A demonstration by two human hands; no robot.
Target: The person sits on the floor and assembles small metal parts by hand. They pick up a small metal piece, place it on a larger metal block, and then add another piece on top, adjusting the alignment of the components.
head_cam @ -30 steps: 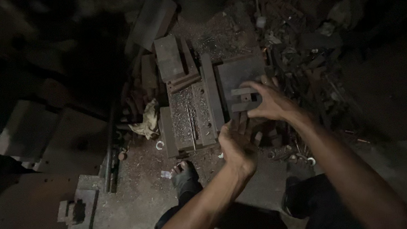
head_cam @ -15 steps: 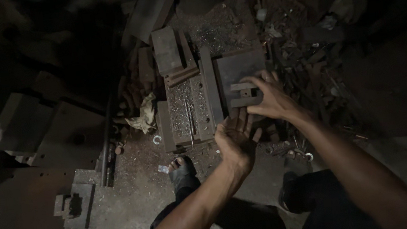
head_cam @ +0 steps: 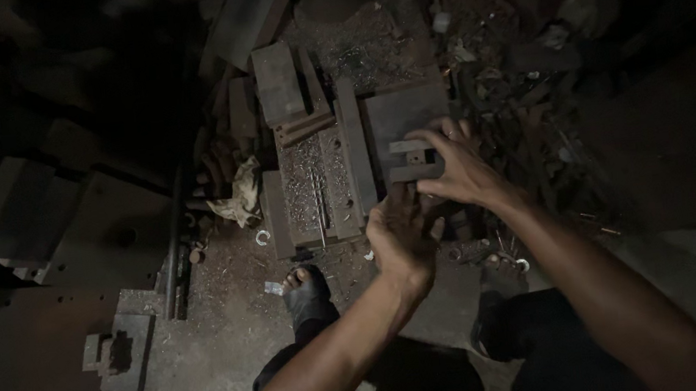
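Dim workshop floor (head_cam: pixel 235 351), seen from above. Right hand (head_cam: pixel 458 168) laid over a small dark slotted metal block (head_cam: pixel 413 162), fingers (head_cam: pixel 431 134) curled round its far edge and clamped on it. Left hand (head_cam: pixel 403 237) just below, touching the block's near side; whether its fingers are wrapped on the block or merely pressed against it cannot be told in this light. Block sitting on a flat dark steel plate (head_cam: pixel 399 110), toward the far middle of the littered floor, just right of a low grey slab strewn with shiny metal chips (head_cam: pixel 317 181).

To handle well, probably: keep both hands square on the block, steady it with the right while seating with the left, slide it flat rather than tilted, and keep fingertips clear of the chips and of the gap between block and plate.

Counted:
- one slotted block under the hands
- one dark plate beneath it
- one chip-covered slab, with a thin drill bit (head_cam: pixel 315 194) lying on it
- one upright narrow bar (head_cam: pixel 356 148) between slab and plate
- one thick rectangular block (head_cam: pixel 277 81) at the far side
- one crumpled pale rag (head_cam: pixel 239 196) left of the slab
- one foot (head_cam: pixel 304 286) near the slab's near edge
- large steel plates (head_cam: pixel 18 210) at the left edge, number unclear in the dark
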